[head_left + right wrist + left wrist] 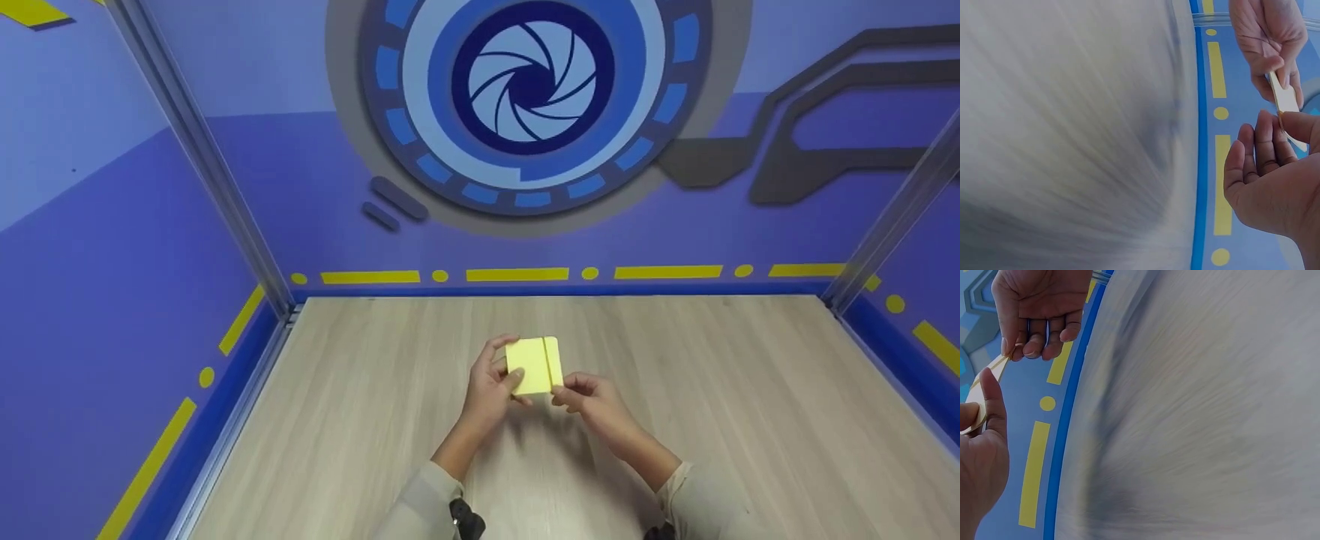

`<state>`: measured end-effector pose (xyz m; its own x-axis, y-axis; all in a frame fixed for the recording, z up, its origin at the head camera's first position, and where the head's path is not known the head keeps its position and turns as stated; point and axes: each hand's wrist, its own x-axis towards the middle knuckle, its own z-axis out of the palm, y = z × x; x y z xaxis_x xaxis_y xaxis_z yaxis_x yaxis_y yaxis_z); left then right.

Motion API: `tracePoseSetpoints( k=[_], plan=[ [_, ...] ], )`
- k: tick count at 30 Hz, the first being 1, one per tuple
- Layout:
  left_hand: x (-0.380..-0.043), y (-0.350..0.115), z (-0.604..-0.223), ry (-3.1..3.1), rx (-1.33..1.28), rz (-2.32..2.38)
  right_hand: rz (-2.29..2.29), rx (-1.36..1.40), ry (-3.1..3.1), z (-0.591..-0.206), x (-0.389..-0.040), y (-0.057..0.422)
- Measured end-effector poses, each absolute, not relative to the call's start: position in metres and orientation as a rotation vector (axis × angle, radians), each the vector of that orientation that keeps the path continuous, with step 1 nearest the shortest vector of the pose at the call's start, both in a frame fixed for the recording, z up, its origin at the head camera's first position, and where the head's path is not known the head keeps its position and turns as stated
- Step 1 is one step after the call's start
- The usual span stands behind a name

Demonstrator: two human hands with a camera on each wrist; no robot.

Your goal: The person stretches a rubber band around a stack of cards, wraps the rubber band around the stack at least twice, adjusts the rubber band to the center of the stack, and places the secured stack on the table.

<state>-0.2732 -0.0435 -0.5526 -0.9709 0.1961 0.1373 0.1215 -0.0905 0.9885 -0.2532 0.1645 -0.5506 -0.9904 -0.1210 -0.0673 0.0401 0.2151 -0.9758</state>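
Notebook (pixel 531 358) and yellow, it hangs above the wooden table (pixel 375 420), cover facing us, gripped by both hands. We read its cover as a clock: the elastic band (pixel 548 362) runs down the right side, from nearly 1 o'clock to between 4 and 5. Our left hand (pixel 489 386) comes in from about 7 o'clock, thumb closed on the cover near 8, index finger curled round the corner near 11, with other fingers behind. Our right hand (pixel 604 409) comes up from 4 o'clock, thumb and index finger pinched together at the corner by the band's lower end, the remaining fingers loosely bent and gripping nothing. Whether that pinch has the band itself or just the cover's edge, we cannot tell. The step in hand looks like working at the band, and to do it well we should let the left hand carry the whole book, firm but without bowing the cover. The right should hook only the elastic, draw it outward toward 4 o'clock, and ease it over the corner; letting it slip early could snap it against our fingertips.
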Motion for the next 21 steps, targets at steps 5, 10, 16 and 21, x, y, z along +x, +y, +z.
tracePoseSetpoints(
  k=[5, 10, 16, 21],
  plan=[
    [-0.2741, -0.0433, -0.5545, 2.075, 0.362, 2.265, -1.922, -0.068, 2.324, -0.5528, -0.2503, 0.1615],
    [-0.2749, -0.0431, -0.5535, 2.053, 0.352, 2.29, -1.938, -0.07, 2.307, -0.5522, -0.2497, 0.1593],
    [-0.2763, -0.043, -0.5537, 2.053, 0.367, 2.282, -1.932, -0.074, 2.315, -0.554, -0.2514, 0.1588],
    [-0.2746, -0.0422, -0.5538, 2.052, 0.365, 2.284, -1.93, -0.066, 2.299, -0.555, -0.2525, 0.1591]
  ],
)
